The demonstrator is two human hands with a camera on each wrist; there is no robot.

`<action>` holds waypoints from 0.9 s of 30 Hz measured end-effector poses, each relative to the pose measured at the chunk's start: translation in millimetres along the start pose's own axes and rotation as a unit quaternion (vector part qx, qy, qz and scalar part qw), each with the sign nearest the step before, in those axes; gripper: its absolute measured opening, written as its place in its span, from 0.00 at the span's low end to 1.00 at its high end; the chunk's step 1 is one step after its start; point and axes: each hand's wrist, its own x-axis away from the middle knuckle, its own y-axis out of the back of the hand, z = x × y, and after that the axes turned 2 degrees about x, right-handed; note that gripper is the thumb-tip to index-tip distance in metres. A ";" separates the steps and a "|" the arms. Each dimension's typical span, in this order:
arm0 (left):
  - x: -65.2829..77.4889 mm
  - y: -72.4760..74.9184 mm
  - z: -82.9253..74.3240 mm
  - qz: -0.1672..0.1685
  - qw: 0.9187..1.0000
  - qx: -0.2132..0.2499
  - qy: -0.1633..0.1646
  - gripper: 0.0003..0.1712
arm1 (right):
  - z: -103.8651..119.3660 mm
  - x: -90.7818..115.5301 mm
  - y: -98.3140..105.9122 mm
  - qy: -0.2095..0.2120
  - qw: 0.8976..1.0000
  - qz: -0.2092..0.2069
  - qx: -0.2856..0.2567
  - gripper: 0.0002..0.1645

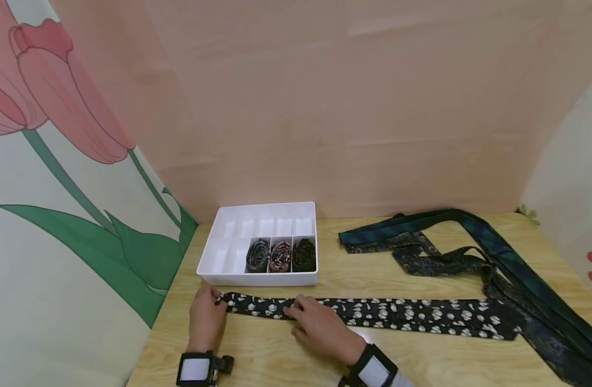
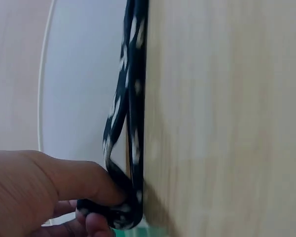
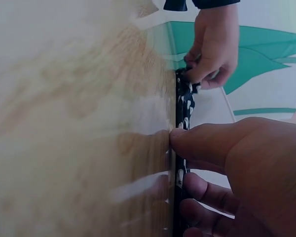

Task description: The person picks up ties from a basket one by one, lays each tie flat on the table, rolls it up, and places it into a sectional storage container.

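Observation:
A black necktie [image 1: 387, 310] with white floral print lies lengthwise across the table, doubled into layers. At its left end my left hand [image 1: 208, 317] pinches the folded tip between thumb and fingers; the left wrist view shows the tie [image 2: 135, 98] looping back there. Partway along, my right hand [image 1: 325, 330] rests over the tie with fingertips touching it and fingers loosely bent. In the right wrist view the thumb [image 3: 202, 143] lies at the tie's near edge. Behind the left hand stands a white divided box [image 1: 271, 279] with three rolled neckties [image 1: 280, 257] in its front right compartments.
To the right lie more loose neckties, a dark green one [image 1: 499, 242] and a dark patterned one [image 1: 436, 263], overlapping near the floral tie's wide end. A beige backdrop [image 1: 349, 107] rises behind the wooden table [image 1: 450, 360], and a tulip-printed wall [image 1: 83, 242] stands at left.

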 end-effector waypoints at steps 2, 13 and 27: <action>1.9 -4.1 -4.7 0.002 1.000 0.000 -0.008 0.06 | -0.6 0.1 -0.4 0.001 1.000 -0.001 0.001 0.26; 1.7 -5.1 -8.5 0.037 0.998 -0.007 0.044 0.22 | -2.7 0.7 -1.2 -0.002 1.000 -0.004 0.003 0.27; 9.9 -20.4 -25.8 0.004 0.998 0.020 -0.060 0.07 | 0.5 2.3 -0.4 -0.001 1.000 0.004 0.011 0.27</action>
